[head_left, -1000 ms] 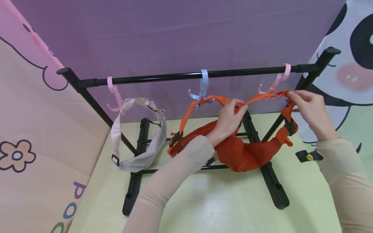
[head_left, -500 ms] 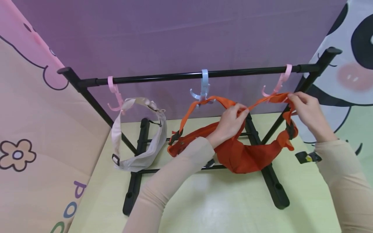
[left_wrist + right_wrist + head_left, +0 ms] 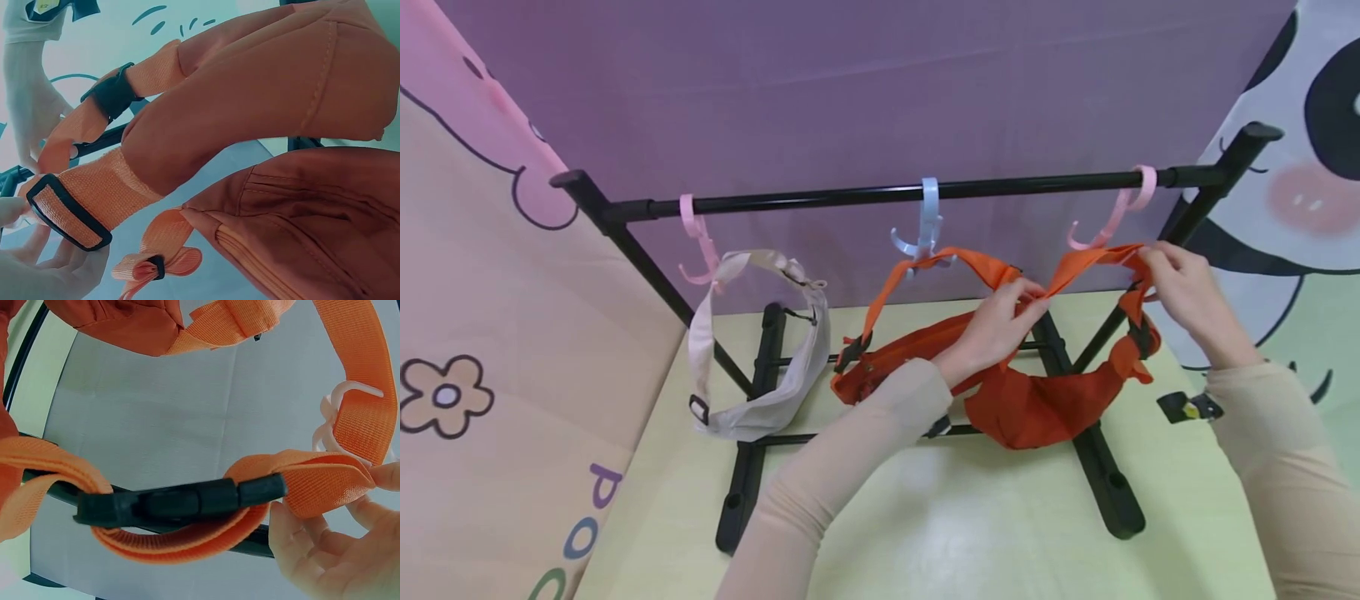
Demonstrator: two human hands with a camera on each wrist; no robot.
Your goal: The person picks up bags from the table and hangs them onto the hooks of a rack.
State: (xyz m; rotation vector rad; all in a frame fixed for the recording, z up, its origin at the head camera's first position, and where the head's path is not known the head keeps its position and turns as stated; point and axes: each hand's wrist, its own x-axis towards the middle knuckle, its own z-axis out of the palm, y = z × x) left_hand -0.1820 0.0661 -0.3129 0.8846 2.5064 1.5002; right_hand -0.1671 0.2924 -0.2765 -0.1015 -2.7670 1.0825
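Observation:
An orange waist bag hangs below my hands by its webbing strap. My left hand pinches the strap beside a black slider buckle, which shows in the left wrist view. My right hand pinches a folded part of the strap, near the black side-release buckle. Between the hands, the strap meets the right pink hook; in the right wrist view the hook's prongs overlap the webbing. A second orange waist bag hangs from the blue hook, partly behind my left arm.
A black rack with a crossbar and two feet stands on the pale table. A whitish waist bag hangs from the left pink hook. Behind the rack is a purple backdrop; printed cartoon panels flank it.
The strap between my hands has turned from nearly edge-on to show more of its flat face. My left hand has shifted slightly right, and my right hand slightly left and down.

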